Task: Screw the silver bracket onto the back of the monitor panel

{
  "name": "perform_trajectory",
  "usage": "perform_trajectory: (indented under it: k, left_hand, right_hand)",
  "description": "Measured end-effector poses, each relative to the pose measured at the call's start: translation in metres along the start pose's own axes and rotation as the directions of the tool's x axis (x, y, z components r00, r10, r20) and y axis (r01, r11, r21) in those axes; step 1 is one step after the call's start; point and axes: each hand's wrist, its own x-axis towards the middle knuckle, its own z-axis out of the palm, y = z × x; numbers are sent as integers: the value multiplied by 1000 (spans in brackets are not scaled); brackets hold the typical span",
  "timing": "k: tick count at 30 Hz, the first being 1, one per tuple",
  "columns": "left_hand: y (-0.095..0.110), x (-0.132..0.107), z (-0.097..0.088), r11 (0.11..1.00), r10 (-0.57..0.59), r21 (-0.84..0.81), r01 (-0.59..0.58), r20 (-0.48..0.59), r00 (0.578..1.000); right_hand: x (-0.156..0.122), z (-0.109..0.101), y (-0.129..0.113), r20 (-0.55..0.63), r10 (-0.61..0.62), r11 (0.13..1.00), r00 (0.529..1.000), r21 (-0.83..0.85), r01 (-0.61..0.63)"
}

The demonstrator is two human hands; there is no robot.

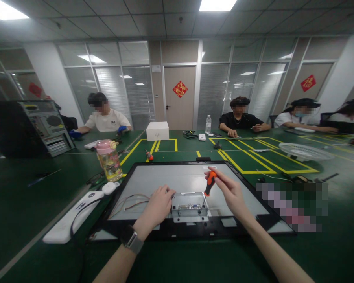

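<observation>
A monitor panel lies back-up on the green table in front of me, black frame around a grey metal sheet. A small metal circuit housing sits near its front edge. My right hand is closed around an orange-and-black screwdriver, tip down on the housing's right side. My left hand, with a watch on the wrist, rests with curled fingers against the housing's left edge. Thin coloured wires run across the sheet to the left.
A white plastic cover with a black cable lies left of the panel, beside a pink-lidded bottle. An open computer case stands far left. A white box, water bottle, fan grille and several seated people are across the table.
</observation>
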Motion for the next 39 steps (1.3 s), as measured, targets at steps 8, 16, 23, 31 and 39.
perform_trajectory:
  k: [8,16,23,31,39]
  left_hand:
    - [-2,0,2,1000,5,-19,-6,-19,1000]
    - [-4,1,6,999,8,-35,-9,-33,999]
    - [-3,1,4,1000,8,-18,-9,-30,1000]
    - [-2,2,3,1000,8,5,-8,-14,1000]
    - [-1,1,1,1000,0,-10,0,-9,1000]
  right_hand:
    - [0,1,-2,-33,-21,999,999,-24,21]
    - [1,1,-3,-41,-26,1000,999,-8,25]
    - [-1,3,-3,37,30,997,999,64,-33]
    - [0,2,-6,42,-16,1000,999,22,15]
    - [0,3,-3,-25,-48,998,999,-32,47]
